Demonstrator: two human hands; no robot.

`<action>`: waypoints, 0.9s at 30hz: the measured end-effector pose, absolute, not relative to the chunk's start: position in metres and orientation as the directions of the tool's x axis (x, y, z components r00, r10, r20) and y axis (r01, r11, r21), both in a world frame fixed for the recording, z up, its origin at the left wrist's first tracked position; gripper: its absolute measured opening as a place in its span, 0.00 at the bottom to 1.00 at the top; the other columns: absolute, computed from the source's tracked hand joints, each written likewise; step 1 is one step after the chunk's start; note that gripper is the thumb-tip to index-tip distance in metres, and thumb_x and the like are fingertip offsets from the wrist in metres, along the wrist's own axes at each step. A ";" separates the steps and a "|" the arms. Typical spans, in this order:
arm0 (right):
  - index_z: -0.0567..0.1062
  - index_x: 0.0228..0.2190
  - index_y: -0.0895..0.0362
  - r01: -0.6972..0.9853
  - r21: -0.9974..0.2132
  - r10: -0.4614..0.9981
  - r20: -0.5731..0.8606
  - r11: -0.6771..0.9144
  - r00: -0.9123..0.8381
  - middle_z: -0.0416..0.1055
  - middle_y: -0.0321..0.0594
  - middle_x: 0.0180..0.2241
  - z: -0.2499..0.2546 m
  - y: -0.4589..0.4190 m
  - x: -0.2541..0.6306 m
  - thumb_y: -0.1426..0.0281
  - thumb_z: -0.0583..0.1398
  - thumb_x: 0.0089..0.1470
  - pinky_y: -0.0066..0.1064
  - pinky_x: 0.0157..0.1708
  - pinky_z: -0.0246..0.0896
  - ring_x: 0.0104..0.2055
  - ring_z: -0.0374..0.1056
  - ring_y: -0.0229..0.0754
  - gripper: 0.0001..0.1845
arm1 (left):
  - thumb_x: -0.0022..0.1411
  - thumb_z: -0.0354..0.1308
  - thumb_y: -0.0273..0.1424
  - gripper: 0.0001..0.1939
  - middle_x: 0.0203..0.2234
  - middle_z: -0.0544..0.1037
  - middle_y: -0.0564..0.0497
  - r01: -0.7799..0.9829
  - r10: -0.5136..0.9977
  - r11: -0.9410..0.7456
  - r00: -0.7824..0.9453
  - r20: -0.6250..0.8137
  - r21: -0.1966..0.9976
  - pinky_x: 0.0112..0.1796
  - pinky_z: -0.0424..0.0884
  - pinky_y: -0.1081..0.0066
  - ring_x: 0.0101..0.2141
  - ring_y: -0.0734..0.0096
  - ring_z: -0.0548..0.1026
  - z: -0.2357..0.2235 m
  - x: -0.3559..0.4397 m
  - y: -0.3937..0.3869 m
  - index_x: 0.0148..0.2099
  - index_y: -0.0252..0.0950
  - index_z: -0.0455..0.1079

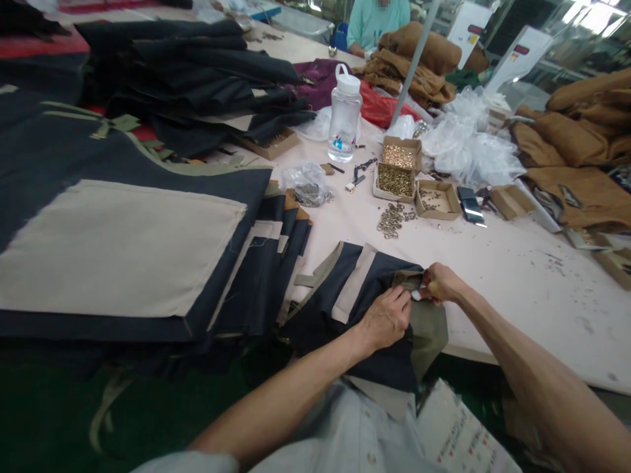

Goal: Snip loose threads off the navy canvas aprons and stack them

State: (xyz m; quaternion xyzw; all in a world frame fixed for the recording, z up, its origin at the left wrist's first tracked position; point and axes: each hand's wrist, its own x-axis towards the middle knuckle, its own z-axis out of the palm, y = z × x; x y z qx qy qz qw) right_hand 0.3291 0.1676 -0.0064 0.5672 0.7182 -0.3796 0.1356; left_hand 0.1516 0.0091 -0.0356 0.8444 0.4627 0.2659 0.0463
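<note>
Two bare hands work on a dark cloth [375, 286] at the near edge of a pale table [497, 289], close to the wearer's body. The left hand [388, 319] lies over it, fingers bent and nearly closed, pinching the near side of an olive flap [407, 278]. The right hand [440, 284] has its fingers curled together on the flap's right end. A small white bit [417, 295] shows between the hands; I cannot tell what it is or which fingers hold it.

The step in hand appears to be close finger work at this flap. The next move seems to call for the left hand to hold the cloth steady while the right works precisely, without letting the layers slip.

Just left lies a stack [123, 249] of similar pieces. Beyond the cloth are loose metal rings [391, 221] and small open boxes [394, 181].
</note>
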 end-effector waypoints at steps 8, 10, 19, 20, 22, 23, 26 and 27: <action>0.76 0.25 0.58 0.821 -0.569 0.791 -0.482 0.045 -0.377 0.70 0.36 0.18 -0.015 0.144 0.344 0.60 0.72 0.43 0.26 0.19 0.56 0.19 0.65 0.37 0.15 | 0.67 0.49 0.22 0.15 0.44 0.74 0.37 0.772 0.817 -0.550 0.419 0.396 0.319 0.51 0.72 0.55 0.50 0.52 0.70 -0.031 0.150 0.008 0.51 0.26 0.73; 0.80 0.31 0.58 0.705 -0.699 0.870 -0.270 0.118 -0.413 0.71 0.37 0.22 -0.024 0.119 0.352 0.57 0.68 0.49 0.28 0.23 0.59 0.22 0.65 0.38 0.17 | 0.66 0.50 0.22 0.14 0.43 0.73 0.37 0.781 0.823 -0.539 0.407 0.397 0.316 0.51 0.71 0.55 0.50 0.51 0.69 -0.030 0.149 0.008 0.50 0.26 0.73; 0.80 0.28 0.54 0.470 -0.815 0.852 0.054 0.338 -0.520 0.74 0.43 0.33 -0.012 0.070 0.366 0.55 0.65 0.58 0.35 0.36 0.67 0.36 0.71 0.46 0.16 | 0.63 0.53 0.22 0.11 0.42 0.73 0.38 0.801 0.840 -0.512 0.390 0.377 0.310 0.49 0.72 0.56 0.47 0.52 0.70 -0.029 0.146 0.005 0.46 0.28 0.73; 0.80 0.28 0.55 0.447 -0.843 0.856 0.030 0.298 -0.515 0.75 0.43 0.33 -0.006 0.080 0.369 0.54 0.65 0.58 0.35 0.36 0.68 0.36 0.71 0.47 0.17 | 0.62 0.54 0.22 0.12 0.42 0.73 0.38 0.806 0.842 -0.507 0.387 0.376 0.306 0.49 0.72 0.56 0.47 0.52 0.70 -0.031 0.145 0.004 0.46 0.28 0.73; 0.81 0.31 0.55 0.418 -0.873 0.901 0.055 0.253 -0.430 0.77 0.43 0.34 0.005 0.109 0.372 0.54 0.65 0.58 0.35 0.37 0.68 0.36 0.72 0.47 0.17 | 0.60 0.56 0.23 0.14 0.43 0.74 0.37 0.810 0.842 -0.504 0.384 0.379 0.298 0.50 0.72 0.55 0.49 0.51 0.70 -0.034 0.144 0.004 0.48 0.28 0.73; 0.81 0.34 0.56 0.421 -0.869 0.922 0.095 0.261 -0.375 0.77 0.43 0.35 0.007 0.126 0.370 0.54 0.65 0.57 0.35 0.37 0.69 0.37 0.72 0.47 0.17 | 0.59 0.57 0.24 0.15 0.44 0.74 0.37 0.811 0.841 -0.504 0.383 0.382 0.297 0.51 0.71 0.55 0.49 0.51 0.70 -0.036 0.144 0.004 0.49 0.28 0.73; 0.82 0.41 0.58 0.498 -0.794 0.921 0.188 0.348 -0.342 0.78 0.44 0.36 0.005 0.185 0.347 0.57 0.65 0.55 0.35 0.37 0.68 0.35 0.72 0.45 0.18 | 0.60 0.57 0.24 0.15 0.44 0.74 0.37 0.815 0.840 -0.500 0.375 0.391 0.294 0.53 0.71 0.55 0.50 0.51 0.70 -0.038 0.144 0.003 0.50 0.27 0.73; 0.81 0.42 0.59 0.533 -0.758 0.908 0.188 0.377 -0.374 0.78 0.44 0.36 0.000 0.205 0.334 0.59 0.63 0.55 0.34 0.36 0.67 0.33 0.71 0.44 0.19 | 0.61 0.56 0.24 0.15 0.44 0.74 0.37 0.816 0.841 -0.498 0.372 0.393 0.292 0.53 0.71 0.56 0.50 0.51 0.70 -0.038 0.144 0.003 0.50 0.27 0.73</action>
